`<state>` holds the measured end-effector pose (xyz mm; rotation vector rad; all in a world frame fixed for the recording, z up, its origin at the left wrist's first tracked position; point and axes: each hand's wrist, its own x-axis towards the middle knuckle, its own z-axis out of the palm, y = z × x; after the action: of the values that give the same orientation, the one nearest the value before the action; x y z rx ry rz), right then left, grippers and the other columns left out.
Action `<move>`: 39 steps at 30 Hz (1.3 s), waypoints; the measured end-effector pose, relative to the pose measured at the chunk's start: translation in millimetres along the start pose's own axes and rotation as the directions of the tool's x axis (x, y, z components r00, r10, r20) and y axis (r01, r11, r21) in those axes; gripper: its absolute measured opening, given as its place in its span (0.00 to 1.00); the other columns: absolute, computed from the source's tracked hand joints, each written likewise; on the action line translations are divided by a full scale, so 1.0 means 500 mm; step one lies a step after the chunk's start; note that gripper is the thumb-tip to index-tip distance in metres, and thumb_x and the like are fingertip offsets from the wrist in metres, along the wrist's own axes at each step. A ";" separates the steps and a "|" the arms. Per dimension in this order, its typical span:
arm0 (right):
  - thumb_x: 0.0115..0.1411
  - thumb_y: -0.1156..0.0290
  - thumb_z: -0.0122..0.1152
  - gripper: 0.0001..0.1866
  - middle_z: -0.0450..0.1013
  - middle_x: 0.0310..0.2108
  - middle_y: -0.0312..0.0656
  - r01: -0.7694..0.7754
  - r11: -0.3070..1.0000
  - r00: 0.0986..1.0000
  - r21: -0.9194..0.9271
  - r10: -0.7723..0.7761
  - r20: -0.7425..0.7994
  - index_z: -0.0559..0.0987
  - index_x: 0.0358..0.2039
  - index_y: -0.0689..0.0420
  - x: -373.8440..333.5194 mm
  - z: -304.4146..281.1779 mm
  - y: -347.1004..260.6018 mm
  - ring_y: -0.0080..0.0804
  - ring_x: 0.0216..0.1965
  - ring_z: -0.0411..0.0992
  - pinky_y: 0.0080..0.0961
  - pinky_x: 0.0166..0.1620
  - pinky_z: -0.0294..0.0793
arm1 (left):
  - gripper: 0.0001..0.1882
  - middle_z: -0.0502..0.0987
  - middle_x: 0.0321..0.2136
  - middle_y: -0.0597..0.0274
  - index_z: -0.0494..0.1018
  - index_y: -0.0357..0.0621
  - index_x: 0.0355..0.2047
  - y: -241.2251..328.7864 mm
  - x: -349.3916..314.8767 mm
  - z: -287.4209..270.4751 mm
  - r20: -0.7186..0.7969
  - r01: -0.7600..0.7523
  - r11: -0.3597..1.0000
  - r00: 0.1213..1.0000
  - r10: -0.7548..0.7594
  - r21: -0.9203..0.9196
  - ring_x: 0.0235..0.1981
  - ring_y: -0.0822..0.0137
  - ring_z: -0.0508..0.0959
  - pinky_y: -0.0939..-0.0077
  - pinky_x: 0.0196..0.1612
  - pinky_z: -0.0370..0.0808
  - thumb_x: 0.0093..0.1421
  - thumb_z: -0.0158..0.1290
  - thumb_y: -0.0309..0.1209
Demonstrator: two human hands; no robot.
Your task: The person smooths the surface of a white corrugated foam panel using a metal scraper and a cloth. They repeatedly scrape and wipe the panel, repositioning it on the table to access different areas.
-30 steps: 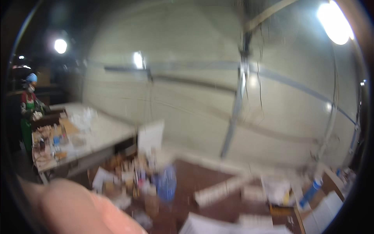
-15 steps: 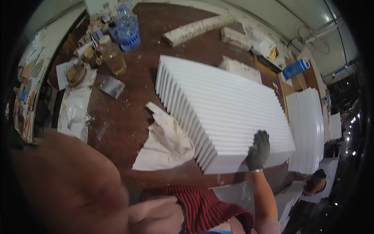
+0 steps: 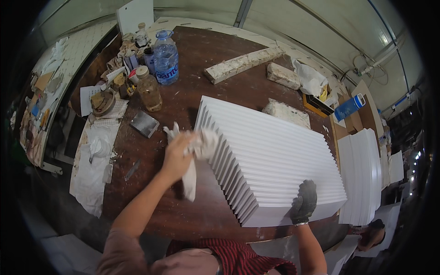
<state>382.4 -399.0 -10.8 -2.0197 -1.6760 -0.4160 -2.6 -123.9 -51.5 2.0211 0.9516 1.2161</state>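
Note:
A white ridged panel or stack of slats [image 3: 275, 156] lies slanted across the brown table, its stepped left end showing many thin layers. My bare left hand [image 3: 178, 153] is closed around a cream cloth [image 3: 204, 143]. The bunched part of the cloth is up against the stepped left end, while a loose tail hangs down below the hand. On the panel's near right part lies my right hand [image 3: 304, 201], in a dark grey glove. Its fingers are stretched forward over the ridges, and the wrist is at the near edge.
Left of the panel are a small grey block [image 3: 144, 123], a blue-tinted water bottle [image 3: 166, 59] and a jar of yellowish liquid [image 3: 149, 91]. Rough whitish bars [image 3: 245, 64] lie at the back. White curved sheets [image 3: 360, 169] stand at the right beside a blue bottle [image 3: 349, 107].
My left hand has gone from close to the camera to the panel's left end and taken up the cloth from the table. My right hand stays on the panel. The view has tilted up.

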 end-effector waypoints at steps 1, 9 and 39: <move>0.70 0.58 0.39 0.24 0.74 0.56 0.53 0.000 1.000 1.000 -0.008 0.000 0.000 0.79 0.51 0.60 -0.001 0.000 -0.001 0.57 0.62 0.68 0.57 0.68 0.60 | 0.36 0.76 0.44 0.48 0.72 0.46 0.62 -0.015 0.056 0.006 -0.087 0.009 0.998 0.996 -0.014 -0.059 0.44 0.50 0.78 0.67 0.49 0.75 0.51 0.51 0.10; 0.69 0.58 0.40 0.24 0.74 0.56 0.53 -0.012 1.000 1.000 0.015 0.012 -0.014 0.79 0.51 0.60 -0.003 0.003 0.005 0.57 0.63 0.68 0.57 0.68 0.60 | 0.19 0.70 0.49 0.43 0.78 0.47 0.48 0.057 -0.032 0.087 0.355 0.040 0.860 0.900 -0.252 0.509 0.51 0.40 0.73 0.53 0.50 0.74 0.57 0.50 0.24; 0.70 0.58 0.39 0.24 0.74 0.56 0.53 0.045 0.999 0.998 -0.009 -0.045 -0.041 0.78 0.51 0.61 0.002 -0.001 -0.003 0.58 0.62 0.69 0.59 0.68 0.60 | 0.18 0.76 0.53 0.47 0.82 0.51 0.47 -0.041 0.122 0.018 0.364 0.359 0.731 0.689 -0.627 0.580 0.54 0.46 0.77 0.50 0.55 0.74 0.57 0.56 0.38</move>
<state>381.2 -398.2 -9.4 -1.9684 -1.7000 -0.4775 19.7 -63.6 -41.4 2.0443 1.4684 0.0674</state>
